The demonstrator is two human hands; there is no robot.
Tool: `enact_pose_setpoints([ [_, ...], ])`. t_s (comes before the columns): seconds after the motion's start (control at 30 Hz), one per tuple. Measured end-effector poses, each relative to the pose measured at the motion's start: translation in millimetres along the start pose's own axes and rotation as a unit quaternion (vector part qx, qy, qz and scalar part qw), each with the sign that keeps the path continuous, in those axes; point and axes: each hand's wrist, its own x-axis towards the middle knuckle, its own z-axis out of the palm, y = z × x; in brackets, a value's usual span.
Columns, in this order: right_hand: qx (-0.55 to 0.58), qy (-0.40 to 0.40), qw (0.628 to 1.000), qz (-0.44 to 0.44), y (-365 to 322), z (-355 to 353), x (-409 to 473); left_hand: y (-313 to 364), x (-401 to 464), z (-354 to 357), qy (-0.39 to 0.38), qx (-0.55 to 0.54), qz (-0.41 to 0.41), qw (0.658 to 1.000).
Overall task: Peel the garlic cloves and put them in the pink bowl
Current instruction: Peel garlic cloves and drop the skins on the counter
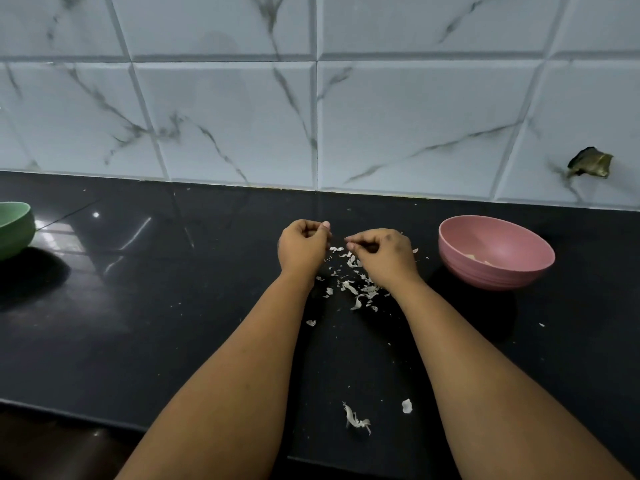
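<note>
Left hand (302, 249) curling round something hidden, probably a clove; right hand (382, 254) pinching skin, sitting nearer pink bowl (496, 252).

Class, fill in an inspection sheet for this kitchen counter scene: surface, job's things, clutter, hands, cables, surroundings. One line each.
Surface: glossy black countertop, with light reflections at the left.
Job's things: pink bowl at the right, a few pale pieces inside; any clove in the hands is hidden by the fingers.
Clutter: garlic skins scattered between and under the hands; more scraps near the front edge.
Hands: left hand and right hand both have curled fingers, close together above the skins; what they pinch cannot be told.
Cables: nothing seen.
Surroundings: marble-patterned wall tiles; green bowl at far left; a damaged hole in the tile at the right.
</note>
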Motion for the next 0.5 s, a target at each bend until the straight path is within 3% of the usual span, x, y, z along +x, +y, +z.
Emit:
enact_pose_setpoints([
  [0.13, 0.040, -0.021, 0.999, 0.014, 0.7, 5.7, 1.4, -2.7, 1.7, 2.2, 0.001, 0.012, 0.000, 1.000],
  [0.37, 0.130, 0.023, 0.989, 0.062, 6.6, 1.0, 4.4, 1.6, -5.1, 5.5, -0.153, -0.125, -0.061, 0.978],
  [0.5, 0.162, 0.037, 0.985, 0.050, 3.2, -1.5, 3.8, 1.5, -6.6, 6.2, -0.177, -0.159, -0.061, 0.969],
])
